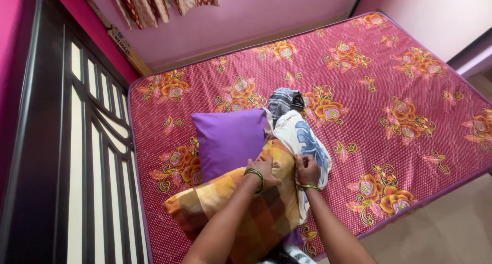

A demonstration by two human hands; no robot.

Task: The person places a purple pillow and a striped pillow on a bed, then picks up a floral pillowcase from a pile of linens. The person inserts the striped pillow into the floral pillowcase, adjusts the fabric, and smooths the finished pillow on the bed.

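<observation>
The left hand (pixel 265 170) presses flat, fingers spread, on the top end of the checked orange pillow (pixel 241 207), and the right hand (pixel 307 170) has its grip pinched on the pillow's edge beside the white and blue cloth (pixel 307 141). The orange pillow lies on the bed (pixel 389 89) at about 6 o'clock, overlapping the purple pillow (pixel 229 138) at 11 o'clock from the hands. As I judge, the pillow is already in its cover and only the open end remains to be arranged; the grey bundle (pixel 285 101) at 12 o'clock is untouched.

I note two bare forearms entering from the bottom edge, sleeveless as far as I can see; the left hand (pixel 266 170) wears green bangles (pixel 256 175) at the wrist; the right hand (pixel 307 170) wears a thin green and gold bangle (pixel 309 187); fingers show no rings that I can make out.
</observation>
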